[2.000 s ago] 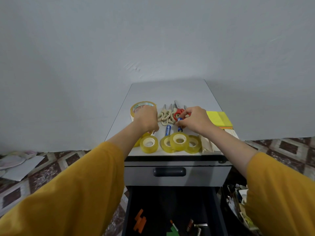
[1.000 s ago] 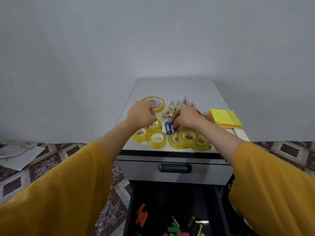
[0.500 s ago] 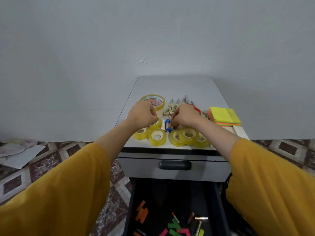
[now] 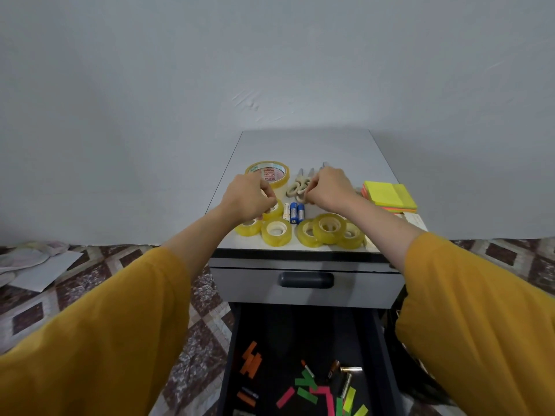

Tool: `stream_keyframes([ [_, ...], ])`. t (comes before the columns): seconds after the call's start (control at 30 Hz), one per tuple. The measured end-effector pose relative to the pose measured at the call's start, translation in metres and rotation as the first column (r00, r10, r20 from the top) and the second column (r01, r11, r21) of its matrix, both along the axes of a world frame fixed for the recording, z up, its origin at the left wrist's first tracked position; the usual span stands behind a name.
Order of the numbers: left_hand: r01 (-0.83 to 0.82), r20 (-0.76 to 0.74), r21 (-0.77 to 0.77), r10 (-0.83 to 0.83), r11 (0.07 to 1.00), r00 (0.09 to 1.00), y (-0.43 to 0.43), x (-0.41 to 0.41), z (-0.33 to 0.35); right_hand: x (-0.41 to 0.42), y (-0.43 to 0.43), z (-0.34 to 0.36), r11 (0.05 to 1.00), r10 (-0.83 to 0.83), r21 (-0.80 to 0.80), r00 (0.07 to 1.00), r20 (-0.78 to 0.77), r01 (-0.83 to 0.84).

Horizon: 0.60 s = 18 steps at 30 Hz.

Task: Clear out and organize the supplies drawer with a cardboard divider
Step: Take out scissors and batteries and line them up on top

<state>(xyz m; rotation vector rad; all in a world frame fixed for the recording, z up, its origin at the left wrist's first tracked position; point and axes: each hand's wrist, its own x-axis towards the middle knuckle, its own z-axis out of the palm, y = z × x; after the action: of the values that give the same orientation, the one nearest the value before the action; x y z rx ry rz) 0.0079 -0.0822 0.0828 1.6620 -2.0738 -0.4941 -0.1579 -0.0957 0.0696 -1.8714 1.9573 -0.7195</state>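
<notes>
left hand (image 4: 249, 199): curled over small tape roll (image 4: 274, 210), grip hidden
right hand (image 4: 329, 189): curled over scissors (image 4: 295, 187), grip hidden
drawer (image 4: 231, 355): open below desk (image 4: 306, 145), paper strips (image 4: 250, 360) inside
batteries (image 4: 293, 212): between hands

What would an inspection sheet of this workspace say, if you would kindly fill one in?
Surface: grey cabinet top, with supplies laid along its near half.
Job's things: on top are a large tape roll, small tape rolls, three batteries, scissors and sticky notes. The open drawer holds paper strips and loose batteries. Cardboard divider: nothing seen.
Clutter: papers on the floor.
Grippers: left hand curled over a small roll, right hand curled by the scissors handles; grip unclear on both.
Cables: nothing seen.
Surroundings: grey wall, patterned tile floor.
</notes>
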Motion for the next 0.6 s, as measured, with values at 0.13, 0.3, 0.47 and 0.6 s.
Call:
stream_keyframes([
  [0.13, 0.011, -0.076, -0.003, -0.011, 1.0, 0.997, 0.017, -0.001, 0.006, -0.004, 0.026, 0.019, 0.996, 0.042, -0.088, 0.994, 0.098, -0.033],
  [0.3, 0.04, -0.198, 0.067, -0.027, 0.997, 0.98, 0.057, -0.006, 0.002, -0.005, 0.07, 0.024, 0.986, 0.07, -0.16, 0.977, 0.2, -0.038],
  [0.47, 0.097, -0.305, 0.155, -0.045, 0.983, 0.951, 0.099, -0.011, -0.022, -0.002, 0.111, 0.001, 0.988, 0.101, -0.134, 0.97, 0.219, -0.073],
  [0.6, 0.122, -0.332, 0.215, -0.045, 0.969, 0.942, 0.13, -0.012, -0.048, -0.001, 0.145, -0.027, 0.99, 0.131, -0.076, 0.956, 0.263, -0.115],
])
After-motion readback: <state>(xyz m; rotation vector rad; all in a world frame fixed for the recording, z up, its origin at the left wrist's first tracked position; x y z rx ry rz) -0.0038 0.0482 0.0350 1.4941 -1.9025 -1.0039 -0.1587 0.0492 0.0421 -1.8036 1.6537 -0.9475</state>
